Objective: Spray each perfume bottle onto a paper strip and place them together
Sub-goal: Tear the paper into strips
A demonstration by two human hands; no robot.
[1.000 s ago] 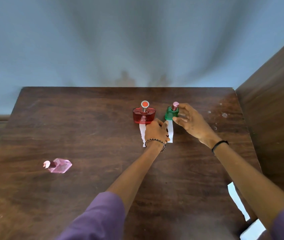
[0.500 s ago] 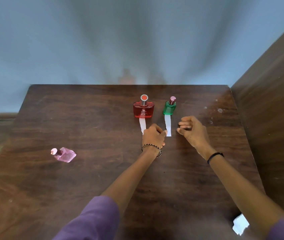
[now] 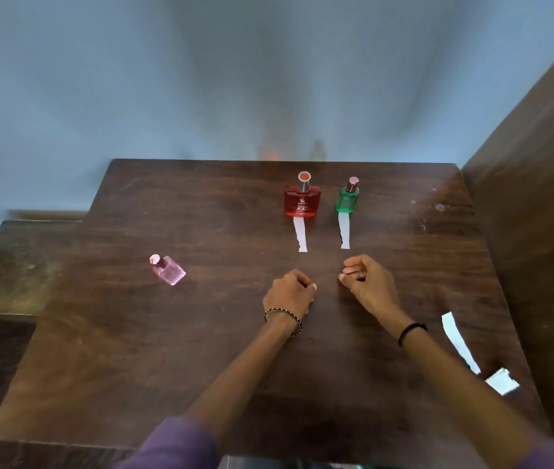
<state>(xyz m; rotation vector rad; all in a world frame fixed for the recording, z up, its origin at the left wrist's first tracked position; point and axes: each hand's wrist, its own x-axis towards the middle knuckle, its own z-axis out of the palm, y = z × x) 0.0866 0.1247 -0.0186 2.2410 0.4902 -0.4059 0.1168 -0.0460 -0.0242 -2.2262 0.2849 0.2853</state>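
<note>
A red perfume bottle (image 3: 302, 203) and a smaller green perfume bottle (image 3: 347, 198) stand side by side at the back of the dark wooden table (image 3: 181, 346). Each stands on the far end of a white paper strip, one under the red bottle (image 3: 300, 236) and one under the green bottle (image 3: 344, 231). A pink perfume bottle (image 3: 168, 270) sits apart on the left and looks tilted. My left hand (image 3: 291, 292) rests as a fist in front of the strips and holds nothing. My right hand (image 3: 368, 284) is beside it, fingers curled, also holding nothing.
A loose white paper strip (image 3: 458, 341) and a torn paper piece (image 3: 502, 380) lie near the table's right edge. A tall wooden panel (image 3: 539, 214) borders the right side. A lower surface (image 3: 15, 265) adjoins on the left, and a blue wall is behind.
My right hand let go of the green bottle, and both hands drew back toward me from the strips. The view shifted, so the bottles sit farther from my hands.
</note>
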